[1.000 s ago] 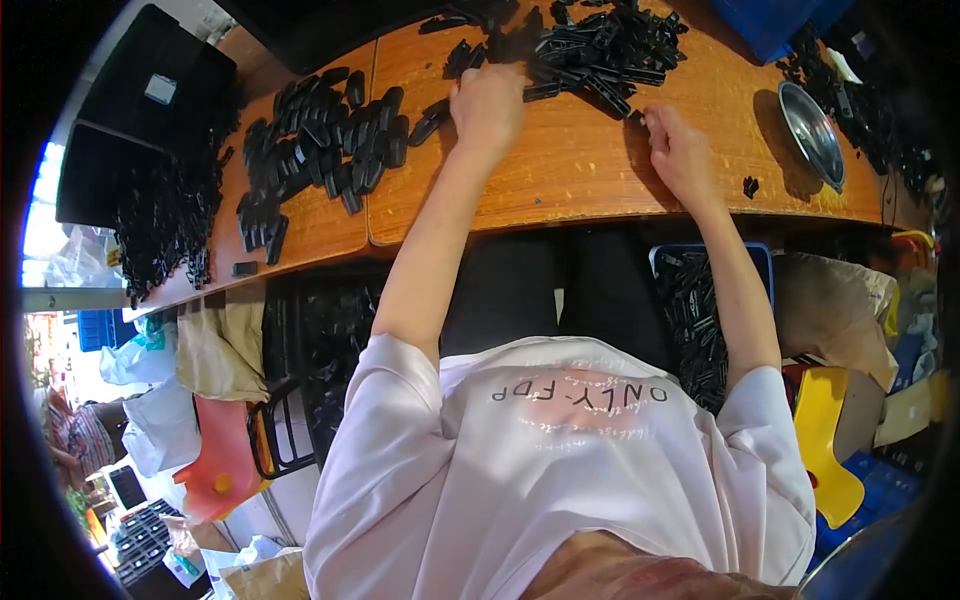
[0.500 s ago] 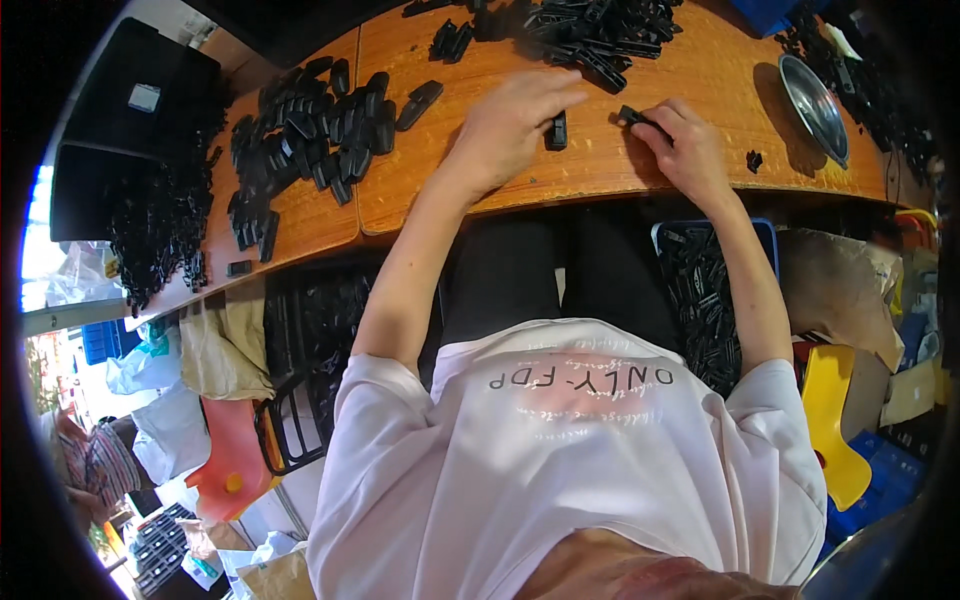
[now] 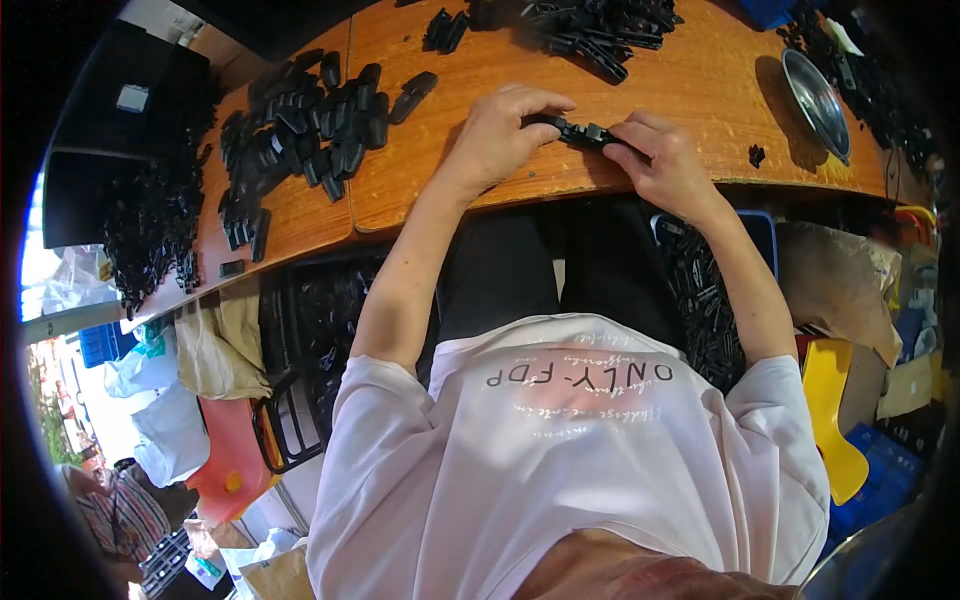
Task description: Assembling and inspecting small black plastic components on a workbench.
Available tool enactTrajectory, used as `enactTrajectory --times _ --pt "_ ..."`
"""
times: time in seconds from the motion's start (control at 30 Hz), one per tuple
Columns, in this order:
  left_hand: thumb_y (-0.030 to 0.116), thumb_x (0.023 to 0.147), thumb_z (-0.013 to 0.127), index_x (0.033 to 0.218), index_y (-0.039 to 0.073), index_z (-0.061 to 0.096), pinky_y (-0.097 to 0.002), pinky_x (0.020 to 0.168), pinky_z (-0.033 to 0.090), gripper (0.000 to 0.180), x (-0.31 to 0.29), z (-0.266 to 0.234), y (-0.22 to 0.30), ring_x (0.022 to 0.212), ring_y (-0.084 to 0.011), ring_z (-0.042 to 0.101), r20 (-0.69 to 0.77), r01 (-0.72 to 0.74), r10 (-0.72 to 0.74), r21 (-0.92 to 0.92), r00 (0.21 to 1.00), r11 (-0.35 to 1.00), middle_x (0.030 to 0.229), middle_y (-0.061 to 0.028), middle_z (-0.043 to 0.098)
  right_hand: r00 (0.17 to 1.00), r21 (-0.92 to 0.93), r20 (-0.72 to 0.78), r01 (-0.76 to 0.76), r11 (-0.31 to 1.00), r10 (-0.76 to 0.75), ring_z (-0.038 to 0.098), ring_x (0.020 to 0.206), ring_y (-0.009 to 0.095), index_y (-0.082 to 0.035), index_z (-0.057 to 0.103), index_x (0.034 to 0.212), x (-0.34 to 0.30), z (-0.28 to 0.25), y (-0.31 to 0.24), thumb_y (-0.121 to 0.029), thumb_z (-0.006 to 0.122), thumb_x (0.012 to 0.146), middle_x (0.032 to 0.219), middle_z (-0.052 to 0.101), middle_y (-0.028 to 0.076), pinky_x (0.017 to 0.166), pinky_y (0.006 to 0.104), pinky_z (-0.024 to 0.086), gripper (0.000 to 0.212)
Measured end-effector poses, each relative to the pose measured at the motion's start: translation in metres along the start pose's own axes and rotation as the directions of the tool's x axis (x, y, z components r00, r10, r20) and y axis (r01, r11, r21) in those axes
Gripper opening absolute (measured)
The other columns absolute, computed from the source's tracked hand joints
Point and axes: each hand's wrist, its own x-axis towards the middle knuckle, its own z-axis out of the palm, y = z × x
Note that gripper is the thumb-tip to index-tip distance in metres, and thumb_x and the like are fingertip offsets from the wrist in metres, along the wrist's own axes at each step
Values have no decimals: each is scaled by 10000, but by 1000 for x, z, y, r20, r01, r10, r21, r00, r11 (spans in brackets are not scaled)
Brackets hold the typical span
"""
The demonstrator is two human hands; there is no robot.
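Near the table's front edge, my left hand (image 3: 502, 138) pinches one end of a long black plastic part (image 3: 578, 132). The fingers of my right hand (image 3: 660, 160) are closed on the other end. Between the hands the part's notched middle shows; whether it is one piece or two joined pieces I cannot tell. Beyond my hands lies a heap of long black plastic parts (image 3: 600, 35). Left of my left hand is a pile of rounded black plastic pieces (image 3: 325, 120), with one dark piece (image 3: 412, 97) lying apart at its right side.
A shiny metal bowl (image 3: 815, 105) stands tilted at the right, near a small black scrap (image 3: 757, 155). More small black parts (image 3: 155, 225) heap at the far left. Below the wooden table (image 3: 430, 205), a blue-rimmed bin (image 3: 765, 240) of black parts sits beside my right leg.
My hands have come together, each now gripping an end of the black part. The piece that lay beside my left hand is off the table, and the right hand has shifted left.
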Motion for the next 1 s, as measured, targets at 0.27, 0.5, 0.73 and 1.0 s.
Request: enactTrajectory --times 0.27,0.5,0.73,1.0 --pt "39 799 717 1150 61 726 -349 867 523 352 8 -5 1 978 -291 668 5 -64 64 113 998 992 1052 -137 719 985 -190 -18 166 968 -173 647 777 347 -22 694 915 18 23 8 -108 758 824 863 649 128 669 407 523 141" --pt "18 814 635 1146 64 709 -431 954 475 343 -9 -36 14 1117 -319 620 -156 52 59 621 986 782 1148 -115 695 980 -262 -197 -48 964 -4 655 1047 347 -76 692 1163 39 -15 89 -54 599 928 1128 684 126 891 401 544 253" --pt "5 865 600 1216 59 674 -419 1043 444 363 83 27 0 1206 -325 580 -23 -371 494 632 869 681 1287 -118 647 989 -615 -34 94 783 -146 608 1113 312 -112 678 1243 75 -47 153 -9 603 822 1148 664 77 890 419 536 440" --pt "54 876 632 1239 72 654 -418 985 450 364 58 36 3 1163 -313 579 139 -287 266 684 954 671 1221 -113 652 1000 -573 22 6 819 9 608 1055 330 -55 657 1164 27 -44 111 -42 605 863 1044 655 136 850 433 532 306"
